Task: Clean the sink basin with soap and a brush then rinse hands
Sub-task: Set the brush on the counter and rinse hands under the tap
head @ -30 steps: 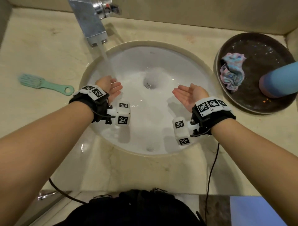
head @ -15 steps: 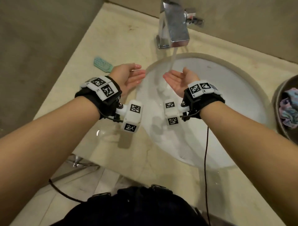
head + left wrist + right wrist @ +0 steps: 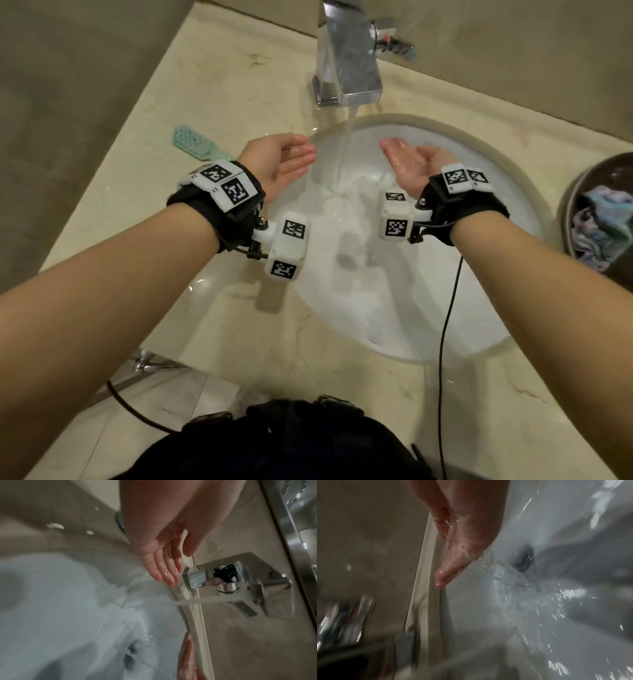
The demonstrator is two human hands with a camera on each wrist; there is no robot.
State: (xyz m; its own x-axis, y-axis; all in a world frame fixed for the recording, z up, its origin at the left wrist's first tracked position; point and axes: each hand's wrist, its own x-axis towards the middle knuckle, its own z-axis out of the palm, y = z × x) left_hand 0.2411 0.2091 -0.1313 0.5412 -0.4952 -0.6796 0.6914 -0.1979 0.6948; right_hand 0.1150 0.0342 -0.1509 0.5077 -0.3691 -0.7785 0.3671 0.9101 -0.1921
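Sink basin (image 3: 394,308) under two wet hands, left hand (image 3: 279,162) and right hand (image 3: 412,162), fingers straight, empty, flanking the water stream (image 3: 344,154).

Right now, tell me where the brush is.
In the head view the green brush lies on the counter left of the sink basin, just beyond the left hand, untouched.

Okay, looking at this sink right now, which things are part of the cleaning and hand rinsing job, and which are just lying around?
Part of the job:
sink basin
faucet, water running
brush, on the counter
left hand, open
right hand, open

Just lying about:
dark bowl
crumpled cloth in it
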